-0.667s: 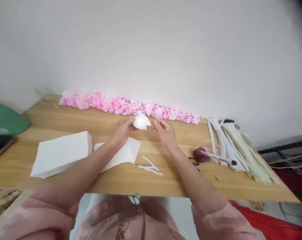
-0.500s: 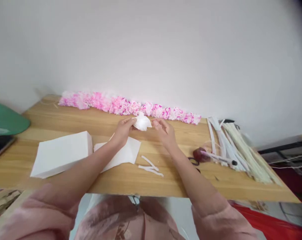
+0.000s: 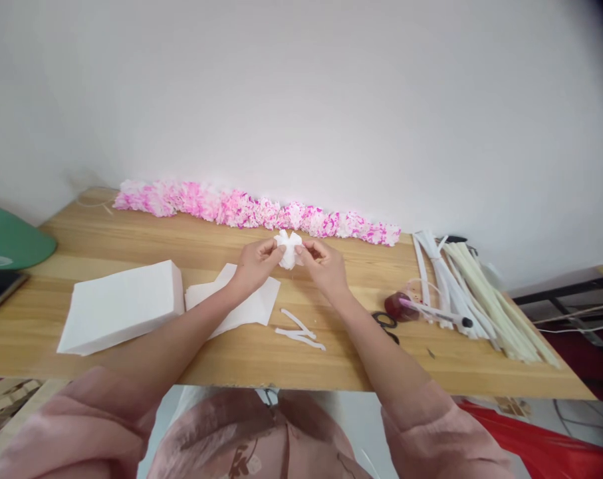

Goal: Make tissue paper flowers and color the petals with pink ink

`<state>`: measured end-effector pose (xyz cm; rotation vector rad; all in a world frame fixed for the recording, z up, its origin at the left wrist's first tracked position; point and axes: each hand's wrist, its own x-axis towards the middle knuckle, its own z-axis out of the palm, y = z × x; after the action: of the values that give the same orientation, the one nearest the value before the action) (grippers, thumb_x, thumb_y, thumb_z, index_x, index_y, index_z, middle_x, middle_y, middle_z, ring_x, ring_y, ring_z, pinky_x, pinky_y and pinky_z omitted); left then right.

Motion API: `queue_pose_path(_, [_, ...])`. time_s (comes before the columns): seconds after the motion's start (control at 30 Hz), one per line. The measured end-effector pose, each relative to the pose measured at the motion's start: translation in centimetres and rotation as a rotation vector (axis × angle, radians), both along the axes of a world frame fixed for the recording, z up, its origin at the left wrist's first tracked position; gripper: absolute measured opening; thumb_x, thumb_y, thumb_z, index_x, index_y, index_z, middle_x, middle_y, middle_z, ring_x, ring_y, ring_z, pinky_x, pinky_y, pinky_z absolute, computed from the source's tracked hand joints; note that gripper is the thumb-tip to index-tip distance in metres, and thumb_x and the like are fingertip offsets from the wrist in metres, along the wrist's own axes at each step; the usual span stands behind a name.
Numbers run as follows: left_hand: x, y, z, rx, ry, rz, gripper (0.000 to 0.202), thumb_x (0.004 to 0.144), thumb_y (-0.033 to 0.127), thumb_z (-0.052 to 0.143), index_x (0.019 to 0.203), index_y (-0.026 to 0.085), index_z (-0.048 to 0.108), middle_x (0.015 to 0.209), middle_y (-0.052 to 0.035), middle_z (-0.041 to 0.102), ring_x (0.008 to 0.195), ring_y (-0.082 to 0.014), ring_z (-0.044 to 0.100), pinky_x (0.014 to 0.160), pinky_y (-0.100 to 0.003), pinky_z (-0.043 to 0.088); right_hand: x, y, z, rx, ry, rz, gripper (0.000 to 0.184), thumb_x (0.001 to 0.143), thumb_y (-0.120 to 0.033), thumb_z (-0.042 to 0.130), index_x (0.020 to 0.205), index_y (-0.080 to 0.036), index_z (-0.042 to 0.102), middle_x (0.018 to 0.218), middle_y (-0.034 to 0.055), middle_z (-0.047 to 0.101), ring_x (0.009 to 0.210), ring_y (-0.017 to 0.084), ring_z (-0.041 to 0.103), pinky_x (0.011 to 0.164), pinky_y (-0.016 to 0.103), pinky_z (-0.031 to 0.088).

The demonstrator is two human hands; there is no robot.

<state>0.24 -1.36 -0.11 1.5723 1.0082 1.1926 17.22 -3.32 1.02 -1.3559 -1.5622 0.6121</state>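
Observation:
Between my two hands, above the wooden table, is a small white paper flower (image 3: 290,249) with ruffled petals. My left hand (image 3: 256,263) pinches its left side between thumb and fingers. On the opposite side, the thumb and fingers of my right hand (image 3: 326,263) grip the petals too. Below my left wrist lie several white paper sheets (image 3: 254,303), partly covered by my forearm. A few narrow white strips (image 3: 298,330) rest on the wood in front of me.
A thick white paper stack (image 3: 121,306) sits left. Along the wall runs a row of pink-and-white paper flowers (image 3: 241,209). At right are black scissors (image 3: 385,321), a dark red bottle (image 3: 401,307), white strips (image 3: 443,279) and cream strips (image 3: 495,303). A green cap (image 3: 16,236) lies far left.
My right hand has moved in from just beside the flower and now grips its right side. The flower has turned and looks more bunched, with its petals upright.

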Motion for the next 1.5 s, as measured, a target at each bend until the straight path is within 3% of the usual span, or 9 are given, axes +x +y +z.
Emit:
queue_pose_path(0.27, [-0.08, -0.13, 0.08, 0.022, -0.006, -0.092, 0.024, 0.085, 0.036, 0.054, 0.072, 0.016, 0.062, 0.073, 0.0002, 0.064, 0.072, -0.0141, 0.058, 0.071, -0.024, 0.044, 0.30, 0.10, -0.04, -0.017, 0.071, 0.015, 0.029, 0.086, -0.045, 0.056, 0.077, -0.019, 0.067, 0.068, -0.0013, 0.063, 0.063, 0.014, 0.054, 0.061, 0.025, 0.041])
queue_pose_path(0.53, [-0.02, -0.26, 0.72, 0.080, 0.134, -0.023, 0.022, 0.083, 0.032, 0.052, 0.071, 0.016, 0.064, 0.071, -0.0002, 0.065, 0.071, -0.0148, 0.058, 0.070, -0.025, 0.043, 0.01, -0.35, 0.21, 0.080, -0.251, 0.101, 0.031, 0.084, -0.046, 0.058, 0.098, -0.020, 0.067, 0.093, 0.0045, 0.069, 0.082, 0.019, 0.060, 0.074, 0.030, 0.045])
queue_pose_path(0.67, [-0.01, -0.42, 0.61, 0.167, 0.237, 0.017, 0.024, 0.085, 0.031, 0.050, 0.073, 0.017, 0.065, 0.071, -0.0003, 0.066, 0.070, -0.0149, 0.058, 0.067, -0.025, 0.041, -0.01, -0.26, -0.24, 0.117, -0.315, 0.072, 0.026, 0.088, -0.041, 0.054, 0.095, -0.020, 0.067, 0.089, 0.0052, 0.069, 0.081, 0.019, 0.060, 0.074, 0.030, 0.045])
queue_pose_path(0.8, [0.06, -0.60, 0.53, 0.201, 0.273, 0.039, 0.026, 0.085, 0.032, 0.050, 0.070, 0.017, 0.064, 0.068, 0.0000, 0.065, 0.068, -0.0144, 0.056, 0.065, -0.024, 0.040, 0.10, -0.19, -0.36, 0.126, -0.271, 0.047, 0.027, 0.091, -0.037, 0.048, 0.087, -0.021, 0.068, 0.079, 0.0033, 0.068, 0.074, 0.017, 0.059, 0.069, 0.028, 0.043])
queue_pose_path(1.0, [0.09, -0.55, 0.65, 0.160, 0.205, 0.048, 0.022, 0.084, 0.030, 0.052, 0.075, 0.017, 0.068, 0.078, -0.0022, 0.071, 0.076, -0.0177, 0.062, 0.072, -0.026, 0.045, 0.17, -0.06, 0.05, -0.065, 0.048, 0.090, 0.031, 0.089, -0.046, 0.050, 0.082, -0.020, 0.067, 0.072, 0.0002, 0.064, 0.068, 0.015, 0.057, 0.065, 0.026, 0.045])
queue_pose_path(1.13, [0.14, -0.46, 0.46, 0.138, 0.117, 0.033, 0.029, 0.081, 0.024, 0.056, 0.108, 0.020, 0.066, 0.103, -0.0049, 0.071, 0.088, -0.0178, 0.064, 0.085, -0.029, 0.048, 0.09, 0.09, -0.08, -0.070, 0.097, 0.119, 0.030, 0.085, -0.048, 0.056, 0.088, -0.021, 0.067, 0.078, 0.0004, 0.065, 0.072, 0.015, 0.058, 0.068, 0.026, 0.047])
queue_pose_path(1.27, [0.14, -0.35, 0.11, 0.112, -0.088, -0.061, 0.060, 0.083, 0.026, 0.059, 0.139, 0.022, 0.039, 0.109, -0.0071, 0.067, 0.091, -0.0158, 0.064, 0.087, -0.030, 0.049, 0.10, 0.44, -0.52, -0.102, 0.246, 0.034, 0.028, 0.081, -0.048, 0.058, 0.080, -0.020, 0.065, 0.071, -0.0007, 0.063, 0.066, 0.014, 0.057, 0.064, 0.026, 0.049])
queue_pose_path(1.33, [0.08, -0.30, 0.07, 0.075, -0.181, -0.062, 0.051, 0.085, 0.030, 0.058, 0.133, 0.021, 0.043, 0.102, -0.0064, 0.067, 0.087, -0.0147, 0.064, 0.083, -0.029, 0.050, 0.10, 0.56, -0.55, -0.133, 0.333, 0.018, 0.028, 0.080, -0.048, 0.059, 0.077, -0.020, 0.063, 0.069, -0.0010, 0.062, 0.065, 0.014, 0.057, 0.063, 0.026, 0.050])
queue_pose_path(1.5, [0.01, -0.38, 0.54, 0.027, -0.151, 0.047, 0.025, 0.088, 0.038, 0.054, 0.085, 0.016, 0.063, 0.076, -0.0024, 0.064, 0.073, -0.0131, 0.060, 0.074, -0.025, 0.048, -0.06, 0.45, -0.20, -0.153, 0.420, 0.021, 0.027, 0.078, -0.047, 0.062, 0.074, -0.020, 0.061, 0.069, -0.0014, 0.061, 0.063, 0.012, 0.056, 0.063, 0.026, 0.051])
